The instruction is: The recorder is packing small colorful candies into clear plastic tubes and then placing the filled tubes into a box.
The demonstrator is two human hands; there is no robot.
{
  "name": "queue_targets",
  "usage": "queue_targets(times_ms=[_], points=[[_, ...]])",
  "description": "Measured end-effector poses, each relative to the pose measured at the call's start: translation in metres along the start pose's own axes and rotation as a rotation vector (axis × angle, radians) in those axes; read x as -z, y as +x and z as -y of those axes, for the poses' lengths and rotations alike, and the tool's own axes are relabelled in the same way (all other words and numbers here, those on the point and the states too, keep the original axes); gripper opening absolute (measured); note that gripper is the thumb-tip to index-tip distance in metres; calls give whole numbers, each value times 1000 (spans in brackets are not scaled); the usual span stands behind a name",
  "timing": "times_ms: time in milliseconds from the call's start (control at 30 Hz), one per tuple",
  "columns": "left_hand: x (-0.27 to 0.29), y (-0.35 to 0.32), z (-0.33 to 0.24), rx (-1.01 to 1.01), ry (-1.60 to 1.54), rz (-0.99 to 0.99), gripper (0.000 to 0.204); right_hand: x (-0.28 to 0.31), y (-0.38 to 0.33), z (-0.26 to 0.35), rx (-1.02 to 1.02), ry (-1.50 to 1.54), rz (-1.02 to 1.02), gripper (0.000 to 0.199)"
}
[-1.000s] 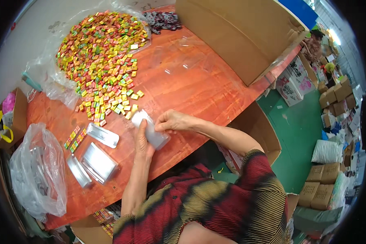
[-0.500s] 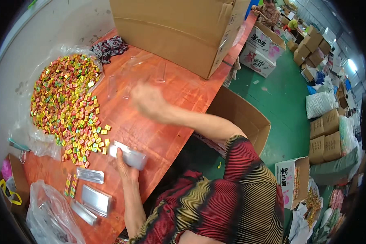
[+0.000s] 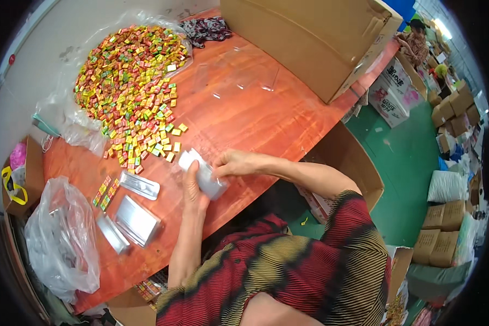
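Clear plastic stack slants down rightward, clamped in the left hand; right hand — fingers drawn together — meets its right edge, perhaps pinching a sheet.

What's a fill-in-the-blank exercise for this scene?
The left hand holds a stack; in the picture, the right hand is to its ____. The pile is to the picture's ____ of the large carton. Exactly ____ short rows of pieces lie on the table. The floor is ____.
Missing: right; left; two; green.
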State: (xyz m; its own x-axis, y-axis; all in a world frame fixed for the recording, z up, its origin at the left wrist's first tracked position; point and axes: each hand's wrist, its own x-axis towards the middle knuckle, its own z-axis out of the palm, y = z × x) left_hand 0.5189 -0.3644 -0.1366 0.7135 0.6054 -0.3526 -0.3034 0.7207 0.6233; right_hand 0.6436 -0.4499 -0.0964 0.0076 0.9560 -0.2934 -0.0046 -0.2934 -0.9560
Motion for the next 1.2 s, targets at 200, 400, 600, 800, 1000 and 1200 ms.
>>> queue_targets(times_ms=[200, 400, 600, 800, 1000, 1200], points=[[15, 4, -7, 116, -141, -44, 34, 71, -15, 10, 253, -1571, -1032, 17], [3, 4, 1, -100, -45, -50, 36, 3, -8, 22, 225, -912, -386, 23], [8, 5, -5, -80, -12, 4, 32, -14, 8, 5, 74, -143, -87, 21], [17, 9, 1, -57, -26, 20, 34, -11, 3, 19, -15, -165, -53, 21], [18, 13, 11, -73, 31, -19, 38, 5, 1, 8, -182, -85, 16, 16], [10, 5, -4, 109, -106, -45, 37, 96, 3, 29, 365, -1556, -1232, 12]])
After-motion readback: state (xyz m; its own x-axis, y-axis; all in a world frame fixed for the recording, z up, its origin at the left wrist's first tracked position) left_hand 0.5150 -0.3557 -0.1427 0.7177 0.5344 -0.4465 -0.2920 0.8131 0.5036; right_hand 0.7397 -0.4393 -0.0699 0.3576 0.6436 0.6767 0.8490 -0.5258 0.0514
